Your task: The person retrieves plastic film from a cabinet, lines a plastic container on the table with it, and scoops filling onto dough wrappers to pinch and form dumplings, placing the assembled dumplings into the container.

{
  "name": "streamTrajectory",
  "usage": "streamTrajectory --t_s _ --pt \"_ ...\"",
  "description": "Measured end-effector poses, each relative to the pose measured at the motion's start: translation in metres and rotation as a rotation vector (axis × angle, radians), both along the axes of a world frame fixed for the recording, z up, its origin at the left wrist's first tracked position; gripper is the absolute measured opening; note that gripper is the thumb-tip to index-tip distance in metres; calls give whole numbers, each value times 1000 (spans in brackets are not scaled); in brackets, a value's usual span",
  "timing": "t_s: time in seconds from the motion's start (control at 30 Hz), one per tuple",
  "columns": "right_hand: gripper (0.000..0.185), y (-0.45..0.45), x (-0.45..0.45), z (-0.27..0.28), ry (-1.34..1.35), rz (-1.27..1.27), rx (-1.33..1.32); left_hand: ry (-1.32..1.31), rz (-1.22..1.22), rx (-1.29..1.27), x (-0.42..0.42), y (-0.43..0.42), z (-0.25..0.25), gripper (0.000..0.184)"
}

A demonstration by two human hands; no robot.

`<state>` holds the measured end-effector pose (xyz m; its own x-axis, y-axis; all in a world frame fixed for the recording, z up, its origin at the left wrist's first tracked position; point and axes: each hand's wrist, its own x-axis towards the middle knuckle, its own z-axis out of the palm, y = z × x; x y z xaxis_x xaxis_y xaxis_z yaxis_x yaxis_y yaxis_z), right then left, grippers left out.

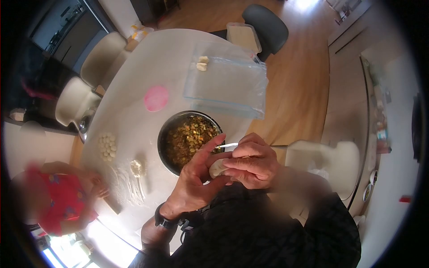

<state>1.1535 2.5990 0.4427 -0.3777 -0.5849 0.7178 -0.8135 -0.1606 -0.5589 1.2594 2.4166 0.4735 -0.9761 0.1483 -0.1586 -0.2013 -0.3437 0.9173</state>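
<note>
A pale, round dumpling (pixel 216 168) sits in my left hand (pixel 196 176), whose fingers curl around it just over the near edge of the filling bowl. My right hand (pixel 254 163) pinches the dumpling's edge with thumb and fingertips. A thin, light-coloured utensil (pixel 229 145) also runs through my right hand, its tip toward the bowl; its exact kind is unclear. The dark-rimmed metal bowl (pixel 159 145) holds a chopped, mixed filling (pixel 190 134) of yellow, green and brown bits. My fingers hide part of the dumpling and the bowl's near right rim.
On the pale table (pixel 134 80) are a clear tray (pixel 223 85) with two dumplings (pixel 202 63), a pink disc (pixel 156 98), several dough pieces (pixel 107 146) and a floury scoop (pixel 137 169). Another person in red (pixel 62 201) is at the left edge. Chairs (pixel 321 165) surround the table.
</note>
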Motion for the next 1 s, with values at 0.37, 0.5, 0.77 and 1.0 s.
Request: streamTrajectory --t_s 0.37,0.5,0.77,1.0 --pt "45 23 -30 7 -788 -132 77 -158 76 136 -32 -6 -12 70" --pt "52 19 -55 7 -1461 -28 -93 -188 122 124 -51 -5 -21 69" --pt "37 12 -79 1 -1226 -88 111 -146 -2 223 -75 -9 -24 69" --pt "58 -3 -89 16 -464 52 534 -83 -63 235 -93 -19 -36 76"
